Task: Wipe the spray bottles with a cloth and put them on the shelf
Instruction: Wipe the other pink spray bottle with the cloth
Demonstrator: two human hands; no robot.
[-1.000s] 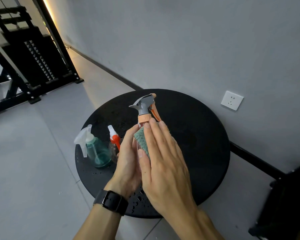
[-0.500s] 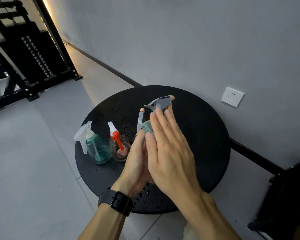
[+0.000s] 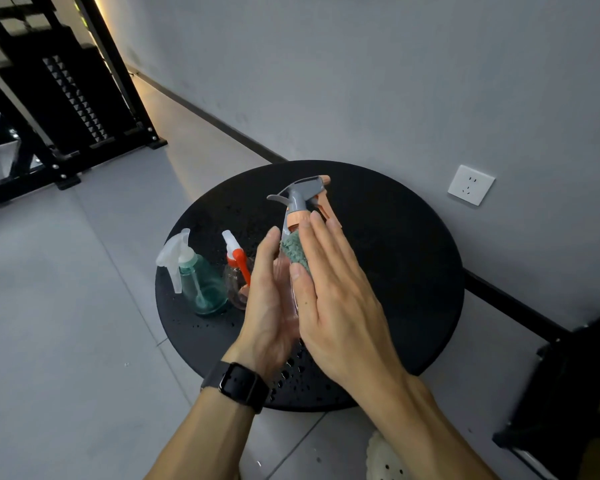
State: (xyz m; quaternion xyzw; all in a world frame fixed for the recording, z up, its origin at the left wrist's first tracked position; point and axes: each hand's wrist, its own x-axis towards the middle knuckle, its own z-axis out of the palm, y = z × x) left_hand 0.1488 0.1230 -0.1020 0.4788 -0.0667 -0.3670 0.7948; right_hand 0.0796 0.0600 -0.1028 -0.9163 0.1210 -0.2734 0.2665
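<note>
While the clear pink-tinted spray bottle with the grey trigger head and peach collar (image 3: pixel 300 216) stood lifted between the two palms above the round black table (image 3: pixel 413 271), the left hand (image 3: pixel 267 306) lay flat against its near-left side, fingers straight and together, apparently to steady it. The right hand (image 3: pixel 336 299) pressed a nubbly green cloth (image 3: pixel 293 252) onto the bottle's shoulder with straight, slightly spread fingers; neither hand curled round anything. That open, sandwiching hold looked chosen so the cloth could slide or roll over the bottle's wall without a grip getting in the way. The nozzle pointed up and away, tilted a little toward the wall.

Two more bottles waited upright on the table's left part: a teal translucent bottle with a frosted white trigger (image 3: pixel 198 282) and, just beside it, a small clear bottle with a white and orange sprayer (image 3: pixel 236 275), probably kept close for their turn. Water droplets speckled the table's near edge. A black wristwatch (image 3: pixel 238 384) sat on the left wrist. Which shelf was meant could not be told; wiping seemed midway, and shelving was not yet begun.
</note>
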